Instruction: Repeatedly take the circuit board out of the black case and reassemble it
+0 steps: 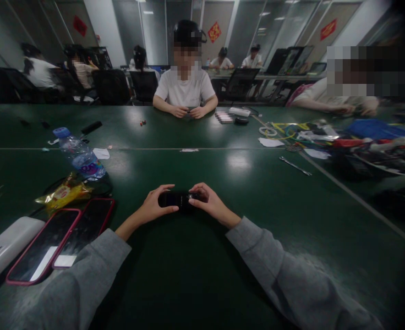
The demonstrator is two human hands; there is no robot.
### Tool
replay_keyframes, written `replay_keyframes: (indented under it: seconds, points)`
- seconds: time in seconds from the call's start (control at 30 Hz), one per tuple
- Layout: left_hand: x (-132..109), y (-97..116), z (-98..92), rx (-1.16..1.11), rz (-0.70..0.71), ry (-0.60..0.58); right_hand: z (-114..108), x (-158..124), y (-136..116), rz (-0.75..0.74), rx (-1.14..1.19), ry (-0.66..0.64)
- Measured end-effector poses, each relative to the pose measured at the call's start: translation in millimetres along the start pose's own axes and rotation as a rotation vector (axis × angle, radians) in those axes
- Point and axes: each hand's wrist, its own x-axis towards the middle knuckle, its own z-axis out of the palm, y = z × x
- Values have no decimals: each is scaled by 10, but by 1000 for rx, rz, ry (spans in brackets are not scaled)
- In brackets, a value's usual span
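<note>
Both of my hands hold a small black oblong device (178, 200) just above the dark green table (202, 275). My left hand (153, 205) grips its left end, thumb underneath and fingers curled over the top. My right hand (207, 201) grips the right end, with the fingertips pinched on it. Grey sleeves cover both forearms. I cannot make out what the device is.
At my left lie two phones in pink cases (56, 240), a white box (6, 247), a yellow snack bag (63, 193) and a water bottle (80, 158). A metal tool (295, 166) and a heap of cables and parts (343, 140) lie to the right. A person (185, 87) sits opposite.
</note>
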Motion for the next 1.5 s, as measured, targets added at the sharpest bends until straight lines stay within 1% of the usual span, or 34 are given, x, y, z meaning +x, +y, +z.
replay_keyframes:
  seconds: [0.13,0.3,0.5,0.7,0.83,1.0,1.13,1.27,1.5]
  points:
    - [1,-24,1,-80,-43,12,-10,-7,-26,48,92,39]
    - [17,-4,-6,-259,-62,15,-23,-16,-29,78,170,90]
    - [14,51,-32,-338,-158,-23,-32,-12,-1,74,181,83]
    - [14,36,-46,-409,-165,-26,-41,-13,12,66,141,57]
    - [23,47,-49,-415,-180,-26,-39,-13,17,65,84,49]
    - [39,61,-26,-394,-191,-20,-34,-15,25,19,-30,32]
    - [45,61,-11,-363,-194,-16,-31,-29,32,-42,-180,21]
    - [43,54,-6,-343,-188,-13,-21,-31,37,-114,-236,23]
    - [39,-14,3,-254,-87,-22,6,-31,31,-154,-273,35]
